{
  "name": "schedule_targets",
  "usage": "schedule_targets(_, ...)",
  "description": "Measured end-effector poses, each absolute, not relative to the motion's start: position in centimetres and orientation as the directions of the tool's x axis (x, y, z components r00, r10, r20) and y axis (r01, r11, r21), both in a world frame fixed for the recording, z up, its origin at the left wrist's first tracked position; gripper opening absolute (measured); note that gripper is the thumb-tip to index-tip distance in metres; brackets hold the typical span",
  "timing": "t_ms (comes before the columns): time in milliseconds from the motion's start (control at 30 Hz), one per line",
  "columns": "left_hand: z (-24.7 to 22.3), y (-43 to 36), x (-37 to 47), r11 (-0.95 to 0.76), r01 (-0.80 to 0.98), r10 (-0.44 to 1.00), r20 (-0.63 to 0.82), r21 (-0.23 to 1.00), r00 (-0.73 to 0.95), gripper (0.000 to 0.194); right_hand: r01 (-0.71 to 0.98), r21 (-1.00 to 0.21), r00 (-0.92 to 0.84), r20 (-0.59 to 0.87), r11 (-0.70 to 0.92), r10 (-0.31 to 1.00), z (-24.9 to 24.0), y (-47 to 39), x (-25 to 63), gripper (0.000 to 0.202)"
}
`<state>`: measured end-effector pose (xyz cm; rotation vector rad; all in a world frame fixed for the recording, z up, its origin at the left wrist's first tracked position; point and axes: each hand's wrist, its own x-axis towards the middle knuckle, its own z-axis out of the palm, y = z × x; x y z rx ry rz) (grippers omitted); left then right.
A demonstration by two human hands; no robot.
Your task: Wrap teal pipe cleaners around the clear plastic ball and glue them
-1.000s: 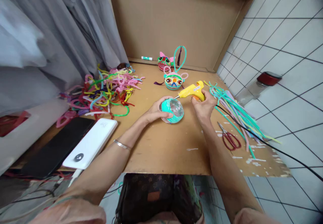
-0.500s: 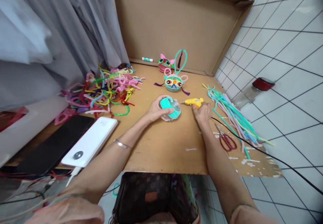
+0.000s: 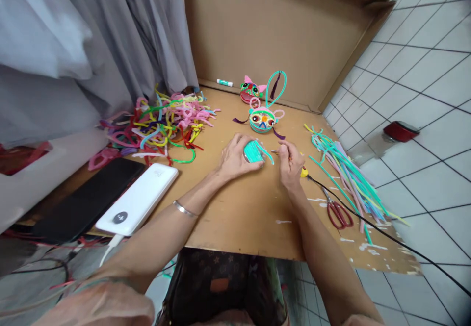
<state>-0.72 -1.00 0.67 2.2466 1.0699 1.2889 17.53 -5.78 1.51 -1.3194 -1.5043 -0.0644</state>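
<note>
In the head view, my left hand [image 3: 237, 158] is closed around a small clear plastic cup-like piece wrapped in teal pipe cleaner [image 3: 253, 151]. A loose teal end bends off its right side. Just to the right, my right hand [image 3: 290, 164] has its fingers curled round a yellow glue gun [image 3: 303, 172], mostly hidden by the hand. The gun's metal tip shows left of the fingers, pointing toward the wrapped piece, with a small gap to the teal end. A black cord leads from the gun to the lower right.
Two decorated animal heads [image 3: 262, 120] stand at the back near a glue stick [image 3: 224, 83]. Tangled pipe cleaners [image 3: 172, 120], a power bank [image 3: 138, 198] and a black phone [image 3: 88, 198] lie left. Right are red-handled scissors [image 3: 339, 214], straight pipe cleaners [image 3: 349, 184] and a jar [image 3: 399, 132].
The wrapped piece has turned in my left hand, and a teal end now sticks out. My right hand has closed further over the glue gun and come nearer. The view shifted slightly.
</note>
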Motion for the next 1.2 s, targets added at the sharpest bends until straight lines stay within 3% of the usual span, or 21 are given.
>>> schedule_targets(100,0.8,-1.2,-0.8,-0.669,0.458,0.738,0.601,0.586,0.308,0.058,0.738,-0.451,0.077,0.796,0.503,0.600,1.9,-6.7,15.6,0.033)
schedule_targets(233,0.6,-1.1,-0.7,-0.684,0.463,0.723,0.610,0.564,0.326,0.059,0.780,-0.342,-0.009,0.832,0.524,0.555,2.4,-7.1,14.9,0.019)
schedule_targets(700,0.2,-0.3,-1.0,-0.740,0.335,0.673,0.636,0.584,0.377,0.061,0.716,-0.533,0.037,0.675,0.452,0.737,2.5,-6.7,15.2,0.020)
schedule_targets(1200,-0.1,-0.3,-0.8,-0.746,0.303,0.666,0.646,0.593,0.373,0.062,0.829,-0.328,-0.095,0.715,0.452,0.693,2.1,-6.9,15.2,0.026)
